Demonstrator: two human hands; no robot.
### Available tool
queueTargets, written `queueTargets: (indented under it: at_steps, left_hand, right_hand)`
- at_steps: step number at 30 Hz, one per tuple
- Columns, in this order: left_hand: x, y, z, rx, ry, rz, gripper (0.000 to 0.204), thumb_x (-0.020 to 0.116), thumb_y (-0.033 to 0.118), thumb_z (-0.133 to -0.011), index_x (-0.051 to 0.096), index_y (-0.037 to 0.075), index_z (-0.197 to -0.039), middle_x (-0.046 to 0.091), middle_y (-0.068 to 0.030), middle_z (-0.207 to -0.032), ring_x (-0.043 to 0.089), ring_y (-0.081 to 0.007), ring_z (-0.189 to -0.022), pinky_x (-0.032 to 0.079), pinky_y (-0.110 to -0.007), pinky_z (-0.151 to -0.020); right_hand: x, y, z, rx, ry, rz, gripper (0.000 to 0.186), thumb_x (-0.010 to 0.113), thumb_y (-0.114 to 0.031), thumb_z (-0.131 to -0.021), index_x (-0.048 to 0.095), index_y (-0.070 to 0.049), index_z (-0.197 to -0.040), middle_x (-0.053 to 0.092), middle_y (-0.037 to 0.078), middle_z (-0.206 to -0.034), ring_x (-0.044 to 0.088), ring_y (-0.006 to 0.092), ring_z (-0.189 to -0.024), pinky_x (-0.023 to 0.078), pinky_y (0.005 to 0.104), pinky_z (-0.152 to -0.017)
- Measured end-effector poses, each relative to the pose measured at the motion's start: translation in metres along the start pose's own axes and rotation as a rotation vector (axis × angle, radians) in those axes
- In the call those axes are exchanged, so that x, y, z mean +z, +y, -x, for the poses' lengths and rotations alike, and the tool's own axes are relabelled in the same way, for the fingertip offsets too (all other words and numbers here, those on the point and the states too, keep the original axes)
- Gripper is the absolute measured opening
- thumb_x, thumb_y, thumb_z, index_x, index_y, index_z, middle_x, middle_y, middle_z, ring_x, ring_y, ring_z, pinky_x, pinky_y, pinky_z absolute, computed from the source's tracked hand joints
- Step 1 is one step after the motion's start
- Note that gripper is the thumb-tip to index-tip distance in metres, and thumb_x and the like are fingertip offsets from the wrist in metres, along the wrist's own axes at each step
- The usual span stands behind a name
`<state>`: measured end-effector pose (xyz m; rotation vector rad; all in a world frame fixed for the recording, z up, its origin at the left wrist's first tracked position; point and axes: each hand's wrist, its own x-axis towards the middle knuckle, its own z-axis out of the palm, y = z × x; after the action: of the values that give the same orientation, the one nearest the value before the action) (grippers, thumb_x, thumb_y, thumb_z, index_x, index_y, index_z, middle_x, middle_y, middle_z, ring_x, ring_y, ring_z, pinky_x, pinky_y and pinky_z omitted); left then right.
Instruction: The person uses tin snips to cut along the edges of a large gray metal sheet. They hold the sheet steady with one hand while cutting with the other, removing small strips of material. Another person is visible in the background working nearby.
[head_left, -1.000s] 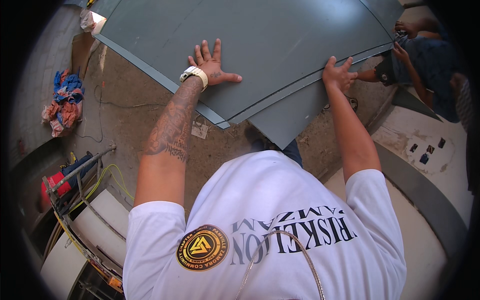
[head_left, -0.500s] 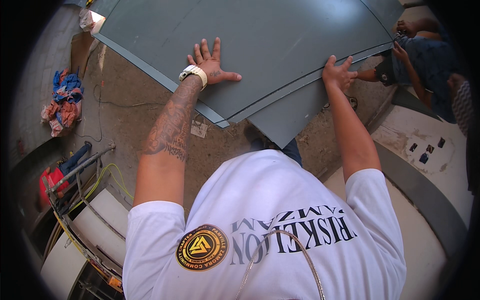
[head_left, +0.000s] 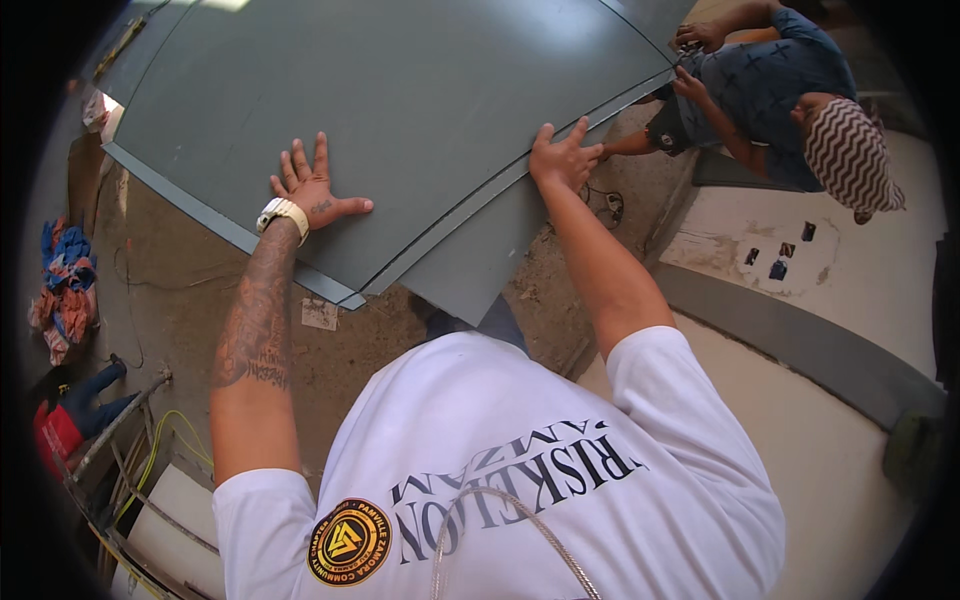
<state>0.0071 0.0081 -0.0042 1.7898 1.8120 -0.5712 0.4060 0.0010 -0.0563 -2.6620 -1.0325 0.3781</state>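
Note:
A large grey-green sheet panel [head_left: 420, 120] with folded edge strips fills the upper middle. My left hand [head_left: 313, 190], with a white watch at the wrist, lies flat on it near the front left edge, fingers spread. At the right edge strip, my right hand [head_left: 563, 158] rests with fingers stretched over the rim; its palm side is partly hidden. Below that edge a second grey piece [head_left: 465, 265] sticks out toward my legs. At the panel's far right corner, a co-worker's hands [head_left: 695, 60] work with a small dark object I cannot make out.
The co-worker [head_left: 770, 90], in a patterned head cover, leans in at the right. Behind is a pale wall [head_left: 800, 240] with wall-box cutouts. Crumpled blue and red cloth or plastic [head_left: 65, 290] lies left, near a metal frame [head_left: 130, 450] and another person in red [head_left: 60, 435].
My view has turned to the right, so the panel and both hands appear further left and lower. More of the co-worker shows. Both hands keep their places on the panel.

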Motion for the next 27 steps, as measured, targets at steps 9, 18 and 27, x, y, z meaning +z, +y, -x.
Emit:
queueTargets:
  at_steps: [9, 18, 27]
  left_hand:
    - [0.002, 0.000, -0.002, 0.007, 0.012, 0.003, 0.164, 0.084, 0.090, -0.063, -0.021, 0.029, -0.174, -0.020, -0.0266, -0.180, -0.021, -0.0443, -0.167, -0.009, -0.071, -0.129]
    - [0.000, -0.003, -0.001, 0.009, 0.023, 0.007, 0.166, 0.085, 0.090, -0.062, -0.022, 0.028, -0.174, -0.021, -0.0268, -0.180, -0.021, -0.0447, -0.166, -0.009, -0.071, -0.130]
    - [-0.002, 0.001, 0.002, 0.006, -0.010, 0.027, 0.170, 0.085, 0.092, -0.058, -0.022, 0.028, -0.174, -0.022, -0.0270, -0.179, -0.022, -0.0439, -0.166, -0.009, -0.070, -0.130]
  right_hand:
    - [-0.003, 0.004, 0.003, -0.020, 0.010, -0.009, 0.087, 0.051, -0.058, -0.106, 0.019, -0.018, -0.176, 0.018, 0.047, -0.167, 0.031, 0.0599, -0.156, 0.036, 0.0555, -0.126]
    - [-0.007, -0.001, 0.006, 0.001, -0.012, -0.045, 0.086, 0.051, -0.058, -0.106, 0.019, -0.020, -0.176, 0.019, 0.047, -0.167, 0.031, 0.0587, -0.156, 0.033, 0.0554, -0.127]
    - [-0.009, 0.001, 0.004, 0.003, -0.004, -0.017, 0.086, 0.054, -0.057, -0.104, 0.021, -0.020, -0.176, 0.020, 0.044, -0.168, 0.034, 0.0557, -0.155, 0.037, 0.0552, -0.125]
